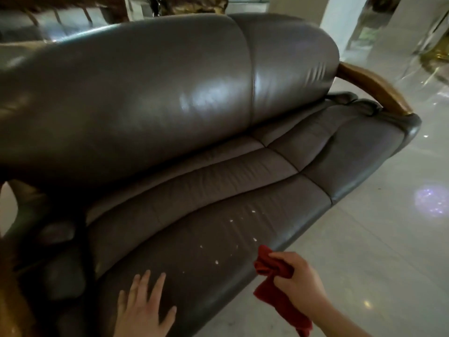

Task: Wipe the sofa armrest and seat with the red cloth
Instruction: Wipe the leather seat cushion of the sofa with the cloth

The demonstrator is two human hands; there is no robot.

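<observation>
- The left hand (143,310) is cut off at the wrist by the bottom edge of the view; its palm side, lying on the sofa seat (194,239), is hidden.
- The right hand (300,282) covers the middle of the red cloth (272,265), and the cloth's lower end runs out of the picture at the bottom edge.
- The pale specks (230,221) near the seat's front edge are too small to tell what they are.
- The near armrest (21,276) is dark and cut off by the left edge.
- The furniture behind the backrest (145,93) is blurred beyond recognition.
</observation>
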